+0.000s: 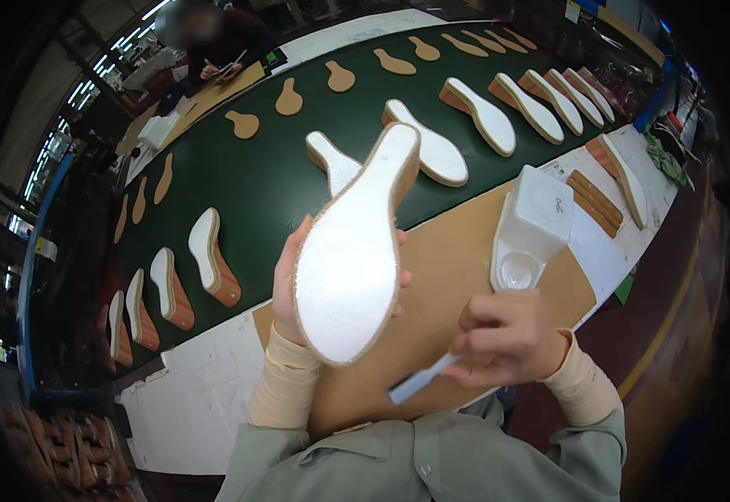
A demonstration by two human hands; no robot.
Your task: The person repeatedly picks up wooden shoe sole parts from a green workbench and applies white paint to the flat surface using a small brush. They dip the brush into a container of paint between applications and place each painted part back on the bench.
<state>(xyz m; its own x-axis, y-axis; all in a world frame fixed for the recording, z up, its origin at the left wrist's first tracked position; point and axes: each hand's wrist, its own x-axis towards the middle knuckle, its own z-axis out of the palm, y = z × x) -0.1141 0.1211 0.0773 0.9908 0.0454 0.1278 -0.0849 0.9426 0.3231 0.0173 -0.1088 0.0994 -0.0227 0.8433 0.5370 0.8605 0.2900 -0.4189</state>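
Two hands work over a brown board (pixel 457 251) on the worktop (pixel 206 393). The left hand (pixel 291 280) is wrapped around a wedge shoe sole (pixel 352 251), fingers curled behind it and fingertips showing at its right edge, holding it up with its white face toward the camera and its heel end pointing away. The right hand (pixel 507 335) is closed around a small brush (pixel 419 381), whose pale handle sticks out to the lower left, just beside the sole's lower end but not touching it. Just beyond the right hand stands a white plastic glue container (pixel 536 222) on the board. Past the board runs a green conveyor belt (pixel 273 176) carrying rows of more wedge soles (pixel 482 113) and flat tan insoles (pixel 289 99). At the far end, another person's hands (pixel 218 71) rest on a table.
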